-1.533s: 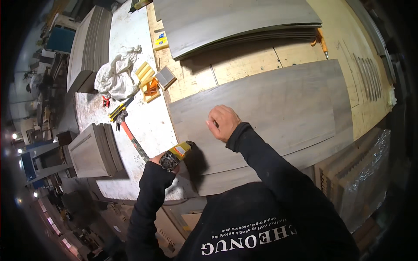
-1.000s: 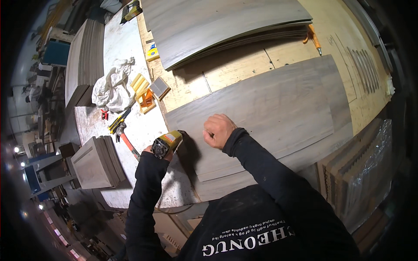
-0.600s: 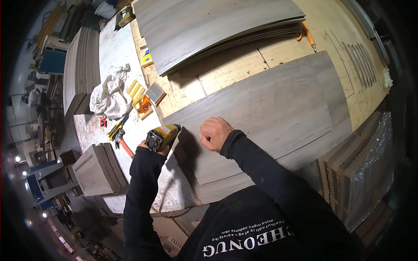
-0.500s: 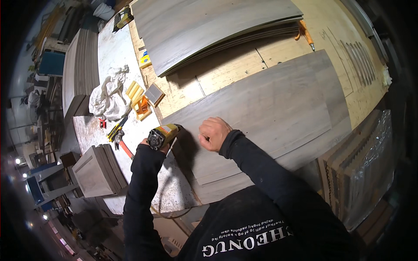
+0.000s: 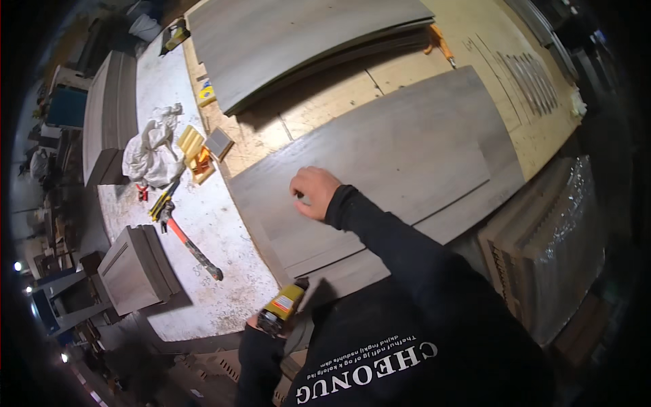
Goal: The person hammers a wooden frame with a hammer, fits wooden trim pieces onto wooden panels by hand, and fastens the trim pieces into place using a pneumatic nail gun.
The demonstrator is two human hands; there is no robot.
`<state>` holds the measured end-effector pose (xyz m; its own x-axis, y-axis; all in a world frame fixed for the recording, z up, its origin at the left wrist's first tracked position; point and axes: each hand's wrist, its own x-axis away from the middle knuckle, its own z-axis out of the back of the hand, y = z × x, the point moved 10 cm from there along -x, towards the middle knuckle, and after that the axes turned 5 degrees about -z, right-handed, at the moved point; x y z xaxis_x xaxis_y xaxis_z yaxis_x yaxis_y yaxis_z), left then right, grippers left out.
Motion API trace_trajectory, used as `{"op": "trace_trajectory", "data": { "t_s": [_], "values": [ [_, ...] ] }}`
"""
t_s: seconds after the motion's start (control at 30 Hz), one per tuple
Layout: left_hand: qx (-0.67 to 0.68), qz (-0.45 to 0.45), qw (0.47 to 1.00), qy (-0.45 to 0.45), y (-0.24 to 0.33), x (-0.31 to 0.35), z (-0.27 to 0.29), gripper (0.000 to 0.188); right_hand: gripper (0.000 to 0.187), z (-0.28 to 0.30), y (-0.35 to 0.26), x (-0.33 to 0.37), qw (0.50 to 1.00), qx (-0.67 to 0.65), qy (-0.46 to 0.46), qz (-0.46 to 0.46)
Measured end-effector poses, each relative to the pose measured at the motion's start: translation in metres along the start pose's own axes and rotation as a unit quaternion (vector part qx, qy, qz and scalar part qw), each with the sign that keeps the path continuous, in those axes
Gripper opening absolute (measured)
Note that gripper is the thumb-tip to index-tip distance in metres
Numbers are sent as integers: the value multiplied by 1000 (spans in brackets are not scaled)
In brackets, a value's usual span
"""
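Note:
My left hand (image 5: 253, 323) is closed round a yellow and black nail gun (image 5: 285, 301), low beside my body at the table's near edge. The tool hides most of the fingers. My right hand (image 5: 315, 192) hovers over a grey wood-grain cabinet panel (image 5: 400, 163), its fingers curled in a loose pinch. A small dark spot shows between the fingertips; what it is, I cannot make out. The panel lies flat, with a narrow strip set off by a dark line along its near side.
Beyond the panel rises a stack of grey boards (image 5: 305, 41). On the white tabletop lie a hammer (image 5: 193, 249), a white cloth (image 5: 152, 149), a sanding block (image 5: 219, 144) and small wood pieces (image 5: 191, 141). An orange-handled tool (image 5: 442, 47) sits far right; wrapped boards (image 5: 549, 251) stand nearer.
My left hand has drawn the nail gun back toward my body, away from the panel's left end, uncovering the hammer's handle. My right hand remains over the panel with its fingers slightly looser.

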<state>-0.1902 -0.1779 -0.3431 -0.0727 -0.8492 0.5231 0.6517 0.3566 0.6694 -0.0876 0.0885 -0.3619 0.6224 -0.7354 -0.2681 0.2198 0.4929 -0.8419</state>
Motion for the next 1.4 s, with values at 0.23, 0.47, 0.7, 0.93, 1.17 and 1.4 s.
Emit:
{"op": "trace_trajectory", "data": {
  "t_s": [0.23,0.47,0.7,0.93,1.17,1.4],
  "values": [
    [103,36,992,69,94,-18,-12,29,37,237,83,156,925,285,184,-171],
    [11,-1,994,108,92,-64,-30,33,33,360,195,302,842,134,211,-479],
    [111,90,985,97,88,-73,-47,43,21,332,195,298,834,-78,193,-510],
    [92,40,984,147,94,-77,-42,44,22,324,192,298,809,-128,187,-543],
    [75,40,986,146,113,-79,-38,38,19,325,184,296,814,-114,184,-538],
    [60,-17,994,90,185,-112,-69,32,22,323,186,299,821,-94,191,-531]
  ]
}}
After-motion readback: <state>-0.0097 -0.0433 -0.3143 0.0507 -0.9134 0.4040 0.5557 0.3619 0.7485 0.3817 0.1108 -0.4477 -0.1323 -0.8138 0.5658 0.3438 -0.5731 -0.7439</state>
